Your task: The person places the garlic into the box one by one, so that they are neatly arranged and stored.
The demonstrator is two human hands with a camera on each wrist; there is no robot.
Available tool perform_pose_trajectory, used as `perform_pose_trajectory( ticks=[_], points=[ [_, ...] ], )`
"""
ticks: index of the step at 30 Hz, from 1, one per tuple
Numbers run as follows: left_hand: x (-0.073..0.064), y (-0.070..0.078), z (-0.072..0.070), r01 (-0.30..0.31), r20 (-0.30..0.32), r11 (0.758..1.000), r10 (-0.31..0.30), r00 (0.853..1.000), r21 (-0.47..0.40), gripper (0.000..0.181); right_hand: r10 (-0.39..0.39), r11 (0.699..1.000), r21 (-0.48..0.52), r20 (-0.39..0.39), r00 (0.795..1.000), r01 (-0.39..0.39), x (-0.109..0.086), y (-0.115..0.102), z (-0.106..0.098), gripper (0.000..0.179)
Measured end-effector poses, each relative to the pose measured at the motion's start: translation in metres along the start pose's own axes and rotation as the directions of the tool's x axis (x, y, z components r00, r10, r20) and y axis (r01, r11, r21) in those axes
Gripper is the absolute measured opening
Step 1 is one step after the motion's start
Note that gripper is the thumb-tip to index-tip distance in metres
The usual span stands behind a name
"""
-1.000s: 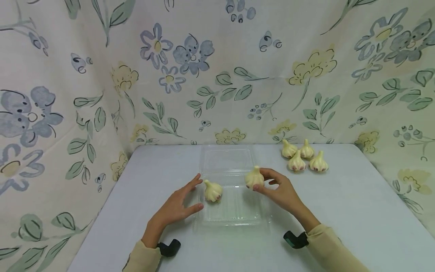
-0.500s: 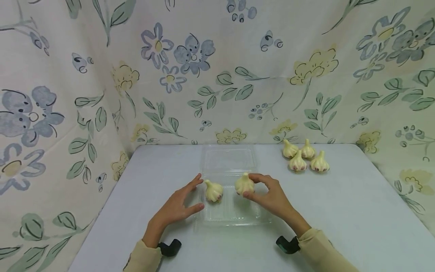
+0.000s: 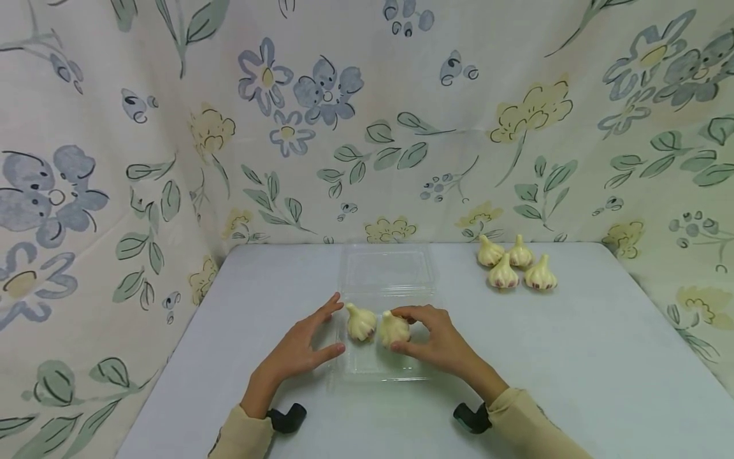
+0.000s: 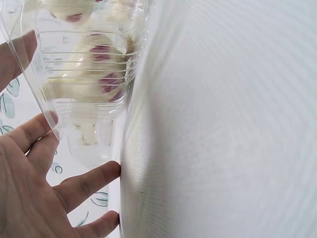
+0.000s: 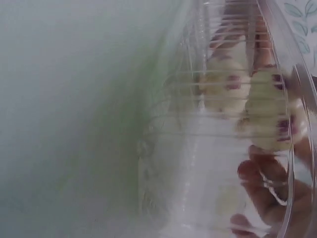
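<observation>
A clear plastic clamshell container (image 3: 367,368) lies unfolded on the table, its lid (image 3: 387,268) laid back at the far side. One garlic bulb (image 3: 361,324) sits tilted in the left part of the tray. Just right of it, my right hand (image 3: 438,341) pinches a second garlic bulb (image 3: 393,330) low inside the tray, between thumb and fingers. My left hand (image 3: 295,347) is spread at the container's left side; in the left wrist view its fingertips (image 4: 47,119) touch the clear rim. The right wrist view shows the bulbs (image 5: 270,109) blurred through the ribbed wall.
Several more garlic bulbs (image 3: 503,274) stand grouped at the table's back right. White cloth covers the table (image 3: 590,357). A floral curtain (image 3: 367,185) hangs behind the table and along its sides. Black wrist cameras (image 3: 288,418) stick out from both sleeves.
My right hand has carried its garlic bulb leftward and down into the tray, beside the first bulb. The left hand has stayed in place.
</observation>
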State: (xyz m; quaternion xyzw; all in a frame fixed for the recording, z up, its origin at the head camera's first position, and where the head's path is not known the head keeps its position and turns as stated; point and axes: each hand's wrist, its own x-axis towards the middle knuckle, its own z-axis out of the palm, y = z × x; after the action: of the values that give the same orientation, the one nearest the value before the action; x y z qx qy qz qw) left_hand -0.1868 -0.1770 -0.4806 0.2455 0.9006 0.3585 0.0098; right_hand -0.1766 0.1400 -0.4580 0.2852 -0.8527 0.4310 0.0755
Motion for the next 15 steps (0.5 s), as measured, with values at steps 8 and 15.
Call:
perform_pose_trajectory(
  ticks=[8,15],
  points=[
    [-0.001,0.0,-0.002,0.01,0.012,1.0,-0.01,1.0,0.012,0.091,0.057,0.998,0.007,0.093,0.994,-0.058,0.002,-0.007,0.009,0.053],
    [0.0,0.001,-0.001,0.011,0.012,1.0,-0.011,1.0,-0.007,0.091,0.071,0.997,-0.005,0.189,0.98,-0.071,0.006,-0.008,0.016,0.052]
  ],
)
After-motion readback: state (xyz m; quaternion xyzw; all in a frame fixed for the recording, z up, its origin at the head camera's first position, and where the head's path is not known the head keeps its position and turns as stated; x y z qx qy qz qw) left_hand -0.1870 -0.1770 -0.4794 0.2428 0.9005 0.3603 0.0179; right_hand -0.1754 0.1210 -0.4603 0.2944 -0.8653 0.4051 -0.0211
